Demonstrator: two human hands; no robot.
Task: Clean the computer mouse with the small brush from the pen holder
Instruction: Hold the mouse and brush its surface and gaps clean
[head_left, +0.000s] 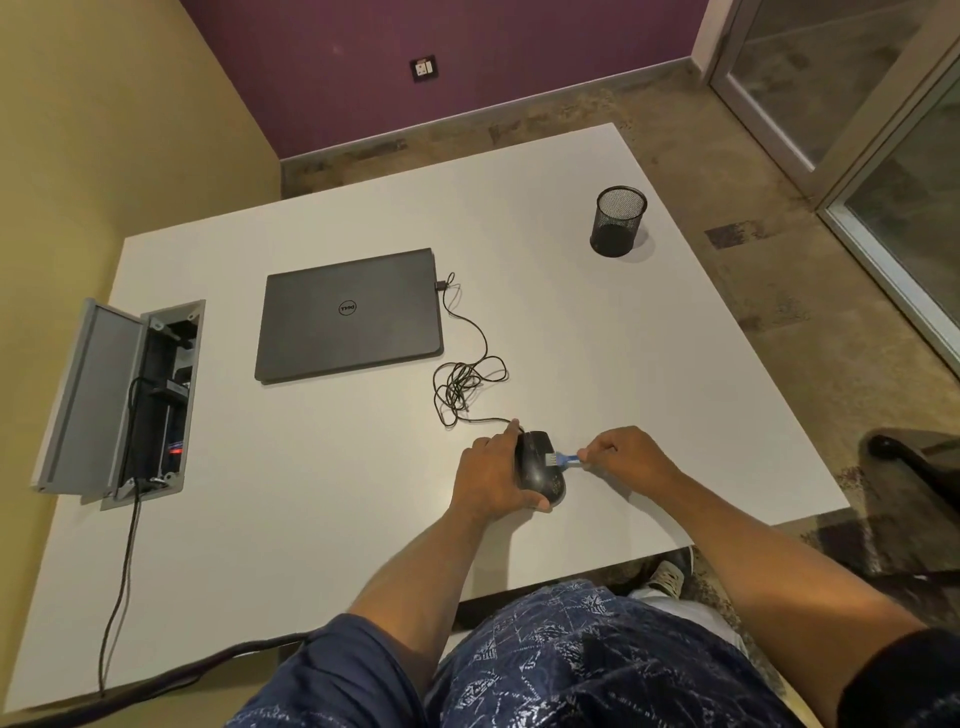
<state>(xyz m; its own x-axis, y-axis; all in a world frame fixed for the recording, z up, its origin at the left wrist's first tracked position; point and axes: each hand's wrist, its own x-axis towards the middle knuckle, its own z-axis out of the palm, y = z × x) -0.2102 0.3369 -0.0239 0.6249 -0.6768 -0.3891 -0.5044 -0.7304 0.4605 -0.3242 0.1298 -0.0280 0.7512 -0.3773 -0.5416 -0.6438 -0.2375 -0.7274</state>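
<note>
A black wired computer mouse (540, 467) rests on the white table (311, 493) near its front edge. My left hand (491, 475) grips the mouse from its left side. A small blue brush (563, 460) lies across the mouse's top, its bristles touching the shell. My right hand (623, 454) pinches the brush handle from the right. The black mesh pen holder (618, 221) stands at the far right of the table, with nothing visible inside.
A closed dark laptop (348, 317) lies mid-table, the mouse cable (465, 382) coiled beside it and plugged into its side. An open cable box (124, 400) with a raised lid sits at the left edge. A dark chair (914, 457) stands at the right.
</note>
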